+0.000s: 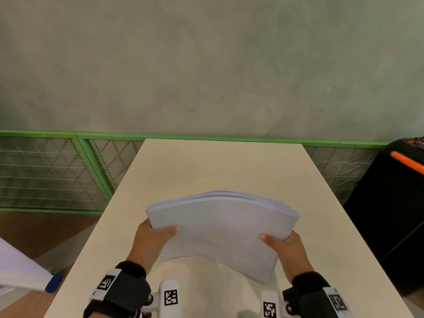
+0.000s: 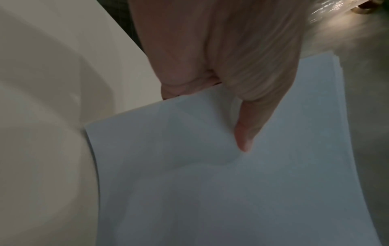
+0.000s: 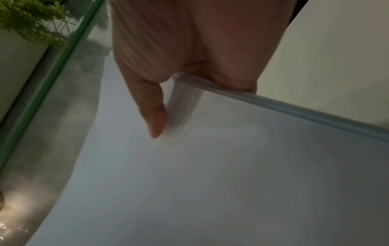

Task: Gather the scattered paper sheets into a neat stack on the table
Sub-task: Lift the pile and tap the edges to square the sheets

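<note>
A stack of white paper sheets (image 1: 221,228) is held above the beige table (image 1: 206,166), bowed upward in the middle. My left hand (image 1: 156,237) grips its left edge, thumb on top and fingers hidden underneath. My right hand (image 1: 286,246) grips the right edge the same way. In the left wrist view the thumb of my left hand (image 2: 242,133) presses on the top of the paper stack (image 2: 231,191). In the right wrist view the thumb of my right hand (image 3: 155,119) lies on the paper stack (image 3: 210,183), whose layered edge shows.
A green-framed wire fence (image 1: 68,171) runs behind and left of the table. A black case with orange trim (image 1: 394,203) stands at the right. A white sheet-like thing and a blue object (image 1: 54,282) lie off the table's left near corner.
</note>
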`<state>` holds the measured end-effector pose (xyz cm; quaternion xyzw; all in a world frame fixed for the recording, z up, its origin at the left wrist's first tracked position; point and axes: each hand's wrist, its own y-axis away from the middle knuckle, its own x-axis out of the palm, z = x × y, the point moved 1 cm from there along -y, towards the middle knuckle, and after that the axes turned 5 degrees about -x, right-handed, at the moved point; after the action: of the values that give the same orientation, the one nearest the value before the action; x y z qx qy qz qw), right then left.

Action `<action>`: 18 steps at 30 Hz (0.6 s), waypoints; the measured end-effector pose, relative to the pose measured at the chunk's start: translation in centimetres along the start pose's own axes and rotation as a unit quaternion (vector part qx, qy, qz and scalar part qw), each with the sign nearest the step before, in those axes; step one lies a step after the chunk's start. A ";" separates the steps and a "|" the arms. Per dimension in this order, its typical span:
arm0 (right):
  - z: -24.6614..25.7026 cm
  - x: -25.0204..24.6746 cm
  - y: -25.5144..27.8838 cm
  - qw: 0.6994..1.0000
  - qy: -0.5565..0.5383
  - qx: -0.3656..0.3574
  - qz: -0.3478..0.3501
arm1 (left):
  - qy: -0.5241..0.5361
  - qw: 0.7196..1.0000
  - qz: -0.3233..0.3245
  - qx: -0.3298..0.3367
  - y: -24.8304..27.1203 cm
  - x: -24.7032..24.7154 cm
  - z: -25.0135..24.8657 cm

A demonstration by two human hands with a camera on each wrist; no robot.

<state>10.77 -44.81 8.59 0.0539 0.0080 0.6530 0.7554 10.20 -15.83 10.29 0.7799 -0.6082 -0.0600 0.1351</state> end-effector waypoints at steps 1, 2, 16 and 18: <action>0.2 0.0 0.0 1.000 0.006 -0.010 -0.008 | 0.002 1.000 -0.003 0.004 0.0 0.1 -0.1; 0.4 0.0 -0.1 1.000 0.012 -0.021 -0.016 | 0.001 1.000 -0.009 0.011 0.0 0.0 -0.2; 0.4 -1.4 -0.7 0.997 -0.067 -0.030 0.016 | -0.012 0.998 0.033 0.053 -0.7 -0.6 1.0; 0.2 -1.1 -0.9 0.996 -0.078 -0.034 0.006 | -0.010 0.998 0.021 0.059 -0.8 -0.2 1.2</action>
<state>11.46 -46.05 8.63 0.0790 -0.0729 0.6515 0.7510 10.61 -15.63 8.87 0.7729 -0.6282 -0.0293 0.0840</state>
